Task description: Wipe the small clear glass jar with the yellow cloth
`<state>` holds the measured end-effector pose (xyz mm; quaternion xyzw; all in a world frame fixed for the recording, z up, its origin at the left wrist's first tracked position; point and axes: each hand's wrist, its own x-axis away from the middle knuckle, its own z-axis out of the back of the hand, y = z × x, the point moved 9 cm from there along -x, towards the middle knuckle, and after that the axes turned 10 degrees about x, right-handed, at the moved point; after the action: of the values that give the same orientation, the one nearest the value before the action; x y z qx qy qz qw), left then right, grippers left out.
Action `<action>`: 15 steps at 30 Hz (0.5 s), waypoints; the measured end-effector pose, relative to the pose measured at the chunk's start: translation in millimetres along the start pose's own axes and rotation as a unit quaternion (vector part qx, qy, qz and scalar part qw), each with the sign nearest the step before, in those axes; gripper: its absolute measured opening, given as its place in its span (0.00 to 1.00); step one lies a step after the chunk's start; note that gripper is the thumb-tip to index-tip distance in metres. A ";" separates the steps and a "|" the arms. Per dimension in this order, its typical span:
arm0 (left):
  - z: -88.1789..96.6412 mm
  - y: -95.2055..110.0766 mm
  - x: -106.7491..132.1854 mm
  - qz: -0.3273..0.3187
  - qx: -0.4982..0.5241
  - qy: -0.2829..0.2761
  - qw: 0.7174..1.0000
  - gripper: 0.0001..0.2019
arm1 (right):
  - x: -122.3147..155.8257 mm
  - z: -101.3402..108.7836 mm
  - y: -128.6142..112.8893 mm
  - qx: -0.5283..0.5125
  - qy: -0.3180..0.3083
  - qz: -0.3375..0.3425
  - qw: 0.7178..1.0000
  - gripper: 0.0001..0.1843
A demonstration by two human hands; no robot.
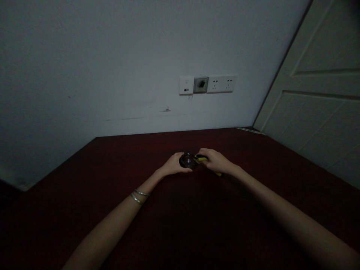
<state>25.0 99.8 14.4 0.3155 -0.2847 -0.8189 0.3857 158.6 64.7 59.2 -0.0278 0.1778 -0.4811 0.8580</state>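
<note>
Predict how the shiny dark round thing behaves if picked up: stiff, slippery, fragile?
Probably stiff: the shiny dark round thing looks evenly round in the left hand. Perhaps slippery: its highlights suggest a smooth surface. Possibly fragile, if that gloss means glass; too dim to confirm.

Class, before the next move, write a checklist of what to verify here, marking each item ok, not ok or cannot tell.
1. Left hand curved around the dark round object: ok.
2. Right hand closed on the yellow-and-black item: ok.
3. Yellow-and-black item touching the round object: cannot tell; its end is at the rim, but too small and dark to judge.
4. Round object well inside the edges of the dark red table: ok.
5. Bracelets clear of the round object: ok, they sit back along the left arm.
6. Light bright enough for fine detail: not ok, the view is dim.
</note>
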 end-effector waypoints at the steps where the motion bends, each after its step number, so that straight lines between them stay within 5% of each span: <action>1: -0.2 0.3 -0.1 0.000 0.000 0.000 1.000 0.33 | 0.0 -0.1 -0.5 -0.001 0.001 -0.001 1.000 0.09; 15: -1.3 5.6 -1.0 -0.005 -0.006 -0.004 1.000 0.30 | 6.3 -0.2 -2.3 -0.009 0.010 -0.012 1.000 0.12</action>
<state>29.0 97.2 17.9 0.3114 -0.2798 -0.8239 0.3820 159.7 58.3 57.9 -0.0326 0.1905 -0.4901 0.8500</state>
